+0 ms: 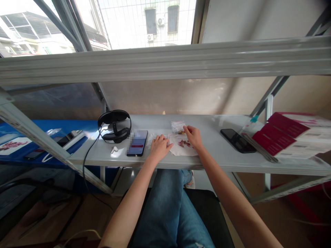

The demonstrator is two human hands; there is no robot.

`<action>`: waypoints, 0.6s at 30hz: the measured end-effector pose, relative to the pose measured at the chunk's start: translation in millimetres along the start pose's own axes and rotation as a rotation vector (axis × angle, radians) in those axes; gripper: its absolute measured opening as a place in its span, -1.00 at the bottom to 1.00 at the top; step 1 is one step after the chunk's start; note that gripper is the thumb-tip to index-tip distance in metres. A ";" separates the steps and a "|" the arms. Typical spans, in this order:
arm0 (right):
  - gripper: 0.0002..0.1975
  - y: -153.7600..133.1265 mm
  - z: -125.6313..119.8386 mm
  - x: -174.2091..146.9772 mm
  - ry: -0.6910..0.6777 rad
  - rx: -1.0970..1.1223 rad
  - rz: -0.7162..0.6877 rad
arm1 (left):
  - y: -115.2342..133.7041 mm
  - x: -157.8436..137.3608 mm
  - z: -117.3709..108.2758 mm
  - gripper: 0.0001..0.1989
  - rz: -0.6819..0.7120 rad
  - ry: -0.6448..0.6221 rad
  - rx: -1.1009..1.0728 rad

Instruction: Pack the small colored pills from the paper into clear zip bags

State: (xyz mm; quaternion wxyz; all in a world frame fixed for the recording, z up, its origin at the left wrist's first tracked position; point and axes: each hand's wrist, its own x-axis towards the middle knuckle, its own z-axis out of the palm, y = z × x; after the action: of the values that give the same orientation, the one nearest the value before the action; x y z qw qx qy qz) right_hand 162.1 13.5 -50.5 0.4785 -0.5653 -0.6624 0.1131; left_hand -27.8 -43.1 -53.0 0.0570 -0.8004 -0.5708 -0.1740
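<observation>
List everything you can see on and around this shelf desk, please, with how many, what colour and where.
headset: one, black, left of the desk top, cable hanging off the edge
earbud: one, white, in front of the headset
phone: one, screen lit, left of the left hand
paper sheet: one, white, between the hands
small pieces: several, reddish, on the paper sheet
clear bag: one, behind the paper sheet
dark phone: one, black, screen off, right of centre
booklets: a stack, dark red and white, far right
left hand: flat at the paper's left edge
right hand: fingertips on the paper by the pieces
</observation>
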 end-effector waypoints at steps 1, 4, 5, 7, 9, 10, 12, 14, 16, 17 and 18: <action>-0.54 -0.3 -0.1 0.0 0.000 -0.001 0.001 | 0.3 -0.1 0.5 -0.71 -0.004 0.007 -0.006; -0.54 -0.9 -0.3 -0.1 0.004 -0.002 0.001 | 1.2 -1.0 2.3 -0.73 -0.012 0.033 -0.023; -0.54 -1.0 -0.5 -0.2 0.005 -0.001 0.001 | 1.4 -1.5 2.9 -0.73 -0.010 0.041 -0.026; -0.53 -1.1 -1.0 -0.5 0.008 0.000 0.001 | 1.6 -2.1 3.8 -0.73 -0.003 0.057 -0.029; -0.53 -1.3 -1.9 -0.4 0.013 -0.004 0.003 | 1.5 -2.2 4.2 -0.73 0.006 0.067 -0.038; -0.53 -1.3 -2.5 0.0 0.016 -0.012 0.004 | 1.4 -2.2 4.3 -0.73 0.007 0.070 -0.045; -0.53 -1.2 -4.2 2.4 0.028 -0.049 0.007 | 1.1 -1.9 4.4 -0.72 0.006 0.076 -0.062; -0.56 -0.6 -6.3 7.2 0.031 -0.114 0.021 | 0.8 -1.7 4.6 -0.71 0.003 0.089 -0.074; -0.63 1.1 -8.1 13.6 -0.004 -0.183 0.007 | 0.5 -1.7 4.8 -0.70 0.000 0.113 -0.079; -0.68 2.4 -8.8 16.9 -0.041 -0.214 -0.027 | 0.4 -1.8 4.9 -0.70 -0.001 0.126 -0.081; -0.72 4.1 -9.1 19.9 -0.083 -0.244 -0.080 | 0.2 -1.9 4.9 -0.70 -0.003 0.138 -0.082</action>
State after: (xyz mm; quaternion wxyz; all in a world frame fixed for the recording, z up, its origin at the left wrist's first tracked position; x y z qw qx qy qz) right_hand 173.6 28.4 -38.6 0.3825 -0.5871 -0.7126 0.0358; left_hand -27.1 -43.4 -58.2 0.0632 -0.7873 -0.5591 -0.2520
